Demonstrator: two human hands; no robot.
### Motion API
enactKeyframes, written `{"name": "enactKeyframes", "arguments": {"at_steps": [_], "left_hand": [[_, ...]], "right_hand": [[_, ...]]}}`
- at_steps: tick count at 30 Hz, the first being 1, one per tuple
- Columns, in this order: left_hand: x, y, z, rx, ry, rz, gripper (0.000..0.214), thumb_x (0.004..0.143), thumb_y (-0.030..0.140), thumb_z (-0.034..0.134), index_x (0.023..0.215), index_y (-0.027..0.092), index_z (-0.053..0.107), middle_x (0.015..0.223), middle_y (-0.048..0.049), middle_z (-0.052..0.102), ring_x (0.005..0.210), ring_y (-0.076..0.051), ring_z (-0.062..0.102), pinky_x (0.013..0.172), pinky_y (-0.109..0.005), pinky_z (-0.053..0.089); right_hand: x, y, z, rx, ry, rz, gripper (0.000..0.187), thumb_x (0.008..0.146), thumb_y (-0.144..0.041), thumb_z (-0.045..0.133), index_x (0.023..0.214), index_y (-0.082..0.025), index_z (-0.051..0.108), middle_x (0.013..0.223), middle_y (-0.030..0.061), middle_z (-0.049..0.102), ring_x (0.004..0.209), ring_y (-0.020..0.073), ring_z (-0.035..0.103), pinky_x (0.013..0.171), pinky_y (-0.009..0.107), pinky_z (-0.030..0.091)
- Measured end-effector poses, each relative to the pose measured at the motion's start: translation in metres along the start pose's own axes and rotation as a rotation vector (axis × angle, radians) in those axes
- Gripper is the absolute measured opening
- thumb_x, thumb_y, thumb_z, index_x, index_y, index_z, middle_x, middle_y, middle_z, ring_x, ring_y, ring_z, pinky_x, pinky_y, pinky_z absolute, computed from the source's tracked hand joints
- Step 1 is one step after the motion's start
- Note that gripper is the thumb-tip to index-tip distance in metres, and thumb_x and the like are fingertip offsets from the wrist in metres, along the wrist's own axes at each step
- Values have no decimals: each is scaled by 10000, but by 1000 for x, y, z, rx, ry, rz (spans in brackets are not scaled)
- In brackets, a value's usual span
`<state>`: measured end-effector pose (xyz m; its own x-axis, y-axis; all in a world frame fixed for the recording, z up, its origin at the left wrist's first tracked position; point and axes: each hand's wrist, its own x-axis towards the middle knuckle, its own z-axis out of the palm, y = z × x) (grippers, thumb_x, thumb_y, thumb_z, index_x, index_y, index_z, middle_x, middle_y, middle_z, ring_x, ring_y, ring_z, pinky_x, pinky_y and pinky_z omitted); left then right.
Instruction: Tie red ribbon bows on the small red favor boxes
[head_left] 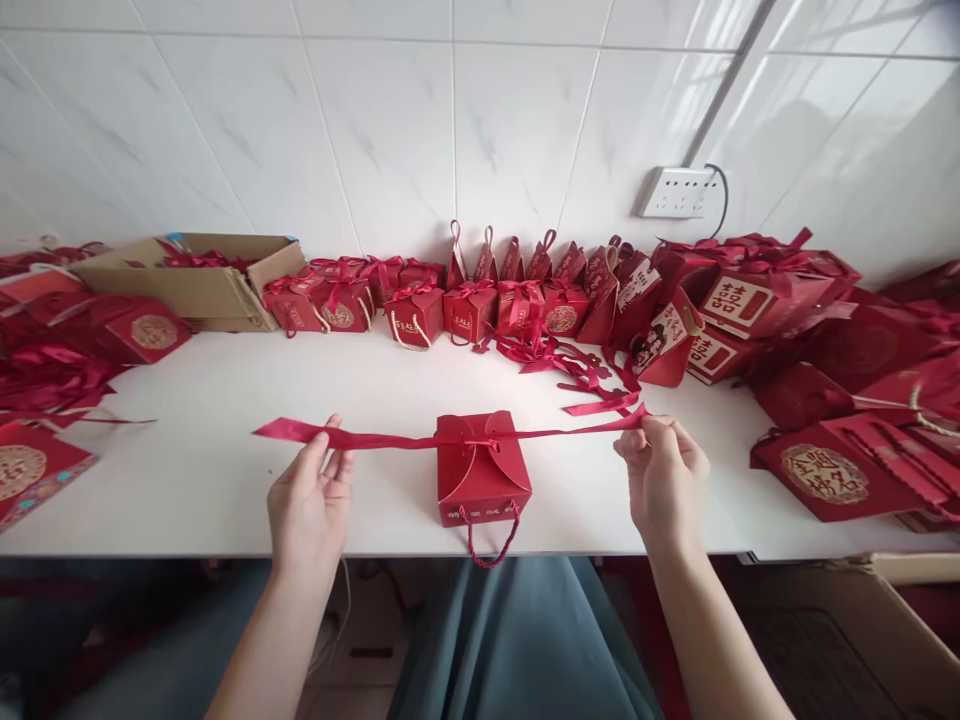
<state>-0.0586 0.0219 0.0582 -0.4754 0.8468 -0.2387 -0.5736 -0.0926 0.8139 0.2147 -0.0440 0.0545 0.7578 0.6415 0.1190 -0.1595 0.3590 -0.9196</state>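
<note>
A small red gift box (486, 480) stands near the front edge of the white table, its curved top flaps folded together. A twisted red cord handle (491, 560) hangs from its front over the table edge. Across the box top runs a red ribbon (397, 440), crossed or looped at the middle and stretched out to both sides. My left hand (315, 495) pinches the ribbon left of the box, with a pointed tail sticking out beyond the fingers. Right of the box, my right hand (664, 470) pinches the other end close to its tip.
Loose red ribbons (592, 375) lie behind my right hand. Several finished-looking red boxes (416, 315) line the tiled wall, beside an open cardboard box (187, 290). More red boxes (832, 470) pile up on the right and left. A power strip (679, 192) is on the wall.
</note>
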Motion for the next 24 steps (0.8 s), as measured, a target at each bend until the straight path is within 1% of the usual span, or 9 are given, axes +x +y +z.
{"name": "enactKeyframes", "arguments": {"at_steps": [6, 14, 16, 18, 19, 20, 22, 23, 24], "left_hand": [[5, -7, -15, 65, -5, -28, 83, 751, 54, 628, 697, 114, 650, 937, -78, 720, 821, -116, 657, 575, -122, 548], [7, -8, -28, 171, -11, -59, 117, 723, 15, 614, 650, 105, 629, 833, -81, 724, 720, -119, 668, 562, -131, 556], [11, -3, -35, 268, -61, -82, 78, 690, 35, 650, 642, 94, 633, 834, -102, 717, 678, -134, 662, 565, -163, 563], [14, 8, -42, 448, -136, -61, 91, 655, 90, 710, 734, 101, 665, 861, -105, 702, 715, -172, 667, 624, -221, 578], [15, 14, -44, 552, -147, 23, 203, 640, 123, 736, 834, 122, 678, 919, -97, 689, 777, -193, 668, 686, -252, 579], [14, 20, -43, 650, -135, 184, 333, 632, 154, 753, 954, 154, 670, 1018, -92, 661, 881, -214, 657, 772, -280, 565], [7, 28, -35, 793, -115, 666, 481, 656, 204, 745, 1118, 223, 613, 1214, -76, 564, 1112, -240, 561, 961, -323, 474], [1, 30, -26, 840, -169, 896, 456, 685, 220, 721, 1126, 237, 607, 1259, -70, 530, 1182, -244, 506, 1024, -339, 417], [-6, 29, -15, 889, -297, 1057, 372, 719, 234, 689, 1086, 236, 626, 1259, -68, 529, 1217, -252, 470, 1060, -359, 371]], "right_hand": [[5, 3, -15, -70, 82, -15, 370, 726, -273, 672, 523, -193, 373, 496, -76, 343, 481, 78, 300, 474, 240, 271], [8, 8, -27, -79, 60, -15, 372, 729, -308, 674, 528, -192, 383, 509, -71, 353, 482, 84, 318, 482, 254, 266], [8, 9, -36, -129, 40, -7, 384, 742, -336, 670, 535, -194, 380, 514, -67, 361, 489, 89, 320, 489, 258, 265], [9, 7, -45, -228, 6, 12, 355, 757, -368, 656, 570, -198, 406, 512, -67, 366, 492, 97, 326, 498, 260, 267], [10, 5, -49, -289, 2, 2, 317, 763, -378, 644, 607, -201, 432, 523, -64, 385, 500, 104, 342, 507, 260, 278], [11, 3, -50, -350, 17, -35, 266, 767, -381, 628, 659, -204, 462, 555, -56, 420, 517, 112, 369, 522, 261, 297], [12, -4, -44, -451, 38, -190, 183, 773, -376, 588, 774, -209, 511, 683, -20, 513, 606, 141, 456, 578, 272, 355], [11, -6, -37, -488, -4, -277, 172, 782, -377, 563, 809, -211, 527, 759, 3, 550, 672, 159, 497, 617, 284, 382], [10, -8, -27, -521, -99, -343, 175, 793, -383, 544, 822, -211, 543, 826, 24, 577, 739, 178, 527, 656, 299, 403]]}}
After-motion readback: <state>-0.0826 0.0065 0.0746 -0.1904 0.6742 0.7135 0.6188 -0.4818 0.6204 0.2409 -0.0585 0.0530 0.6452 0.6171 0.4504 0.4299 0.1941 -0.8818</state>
